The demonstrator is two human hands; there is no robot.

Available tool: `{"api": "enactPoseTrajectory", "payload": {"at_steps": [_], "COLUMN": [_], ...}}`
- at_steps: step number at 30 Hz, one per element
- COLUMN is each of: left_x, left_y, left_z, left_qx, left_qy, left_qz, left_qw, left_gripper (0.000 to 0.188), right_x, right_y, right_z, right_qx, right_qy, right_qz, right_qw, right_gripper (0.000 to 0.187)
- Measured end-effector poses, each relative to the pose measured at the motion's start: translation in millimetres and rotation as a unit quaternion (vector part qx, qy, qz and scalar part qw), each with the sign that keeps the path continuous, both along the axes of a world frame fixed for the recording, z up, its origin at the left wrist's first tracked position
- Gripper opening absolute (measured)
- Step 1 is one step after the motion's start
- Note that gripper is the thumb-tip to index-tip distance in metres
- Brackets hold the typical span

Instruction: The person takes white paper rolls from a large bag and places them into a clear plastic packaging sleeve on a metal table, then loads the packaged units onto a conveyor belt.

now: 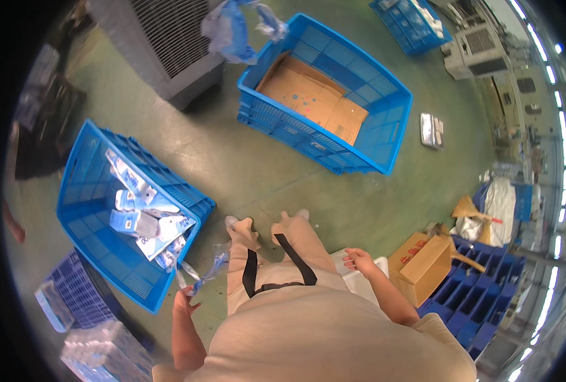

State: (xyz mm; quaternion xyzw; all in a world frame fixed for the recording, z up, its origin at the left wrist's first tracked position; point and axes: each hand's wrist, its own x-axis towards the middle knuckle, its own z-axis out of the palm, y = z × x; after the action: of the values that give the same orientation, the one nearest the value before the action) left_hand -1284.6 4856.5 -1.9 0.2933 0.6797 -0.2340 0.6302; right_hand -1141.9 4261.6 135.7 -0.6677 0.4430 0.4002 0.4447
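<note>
My left hand (185,302) is low at the left, beside the near corner of a blue plastic crate (95,232). Its fingers are closed on a crumpled strip of clear and blue plastic film (194,279), with the thumb sticking out to the side. Inside that crate lie several white and blue printed packages (139,224), heaped toward its right side. Over a white surface (365,280) at my right side, my right hand (358,261) is held with loosely bent fingers apart and nothing in it.
Ahead stands a larger blue crate (324,149) with flattened cardboard (308,102) inside. A grey louvred machine (168,57) has plastic film (232,32) beside it. An open cardboard box (423,267) and dark blue pallets (480,299) are at right; wrapped packs (104,353) lie lower left.
</note>
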Motion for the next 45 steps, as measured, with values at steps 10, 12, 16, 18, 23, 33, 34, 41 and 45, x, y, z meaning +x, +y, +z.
{"api": "enactPoseTrajectory", "payload": {"at_steps": [10,12,16,18,23,33,34,41,45], "left_x": [43.2,69.2,148.0,99.0,182.0,240.5,245.8,248.6,253.9], "left_y": [-30.3,-51.5,-155.3,-105.1,-267.4,-415.7,-427.8,-533.4,-622.7], "left_z": [-44.5,-49.0,-30.9,-92.6,31.6,76.7,72.9,82.5,74.2], "left_qx": [0.157,0.204,0.280,0.326,0.193,0.116,0.127,0.156,0.162], "left_qy": [0.028,0.095,0.127,0.160,0.121,0.125,0.121,0.170,0.174], "left_qz": [-0.131,-0.205,-0.387,-0.439,-0.632,-0.748,-0.750,-0.766,-0.779], "left_qw": [0.978,0.953,0.869,0.822,0.740,0.642,0.638,0.600,0.580], "left_gripper": [0.055,0.064,0.058,0.031,0.029,0.029,0.028,0.023,0.020], "right_x": [-188.6,-224.8,-270.7,-226.0,-148.5,-122.0,-141.7,-285.9,-320.9], "right_y": [-183.7,-228.2,-318.0,-366.8,-407.5,-408.5,-427.7,-611.9,-747.0], "right_z": [-11.9,-1.0,14.9,15.9,21.7,19.2,13.9,27.6,37.9], "right_qx": [-0.032,-0.081,-0.154,-0.142,-0.159,-0.119,-0.131,-0.209,-0.253], "right_qy": [-0.020,0.013,-0.009,-0.036,-0.156,-0.135,-0.096,-0.078,-0.102], "right_qz": [-0.176,-0.188,-0.219,-0.194,-0.131,-0.237,-0.236,-0.321,-0.179], "right_qw": [0.984,0.979,0.964,0.970,0.966,0.955,0.958,0.921,0.945], "right_gripper": [0.027,0.027,0.027,0.026,0.023,0.016,0.013,0.024,0.022]}}
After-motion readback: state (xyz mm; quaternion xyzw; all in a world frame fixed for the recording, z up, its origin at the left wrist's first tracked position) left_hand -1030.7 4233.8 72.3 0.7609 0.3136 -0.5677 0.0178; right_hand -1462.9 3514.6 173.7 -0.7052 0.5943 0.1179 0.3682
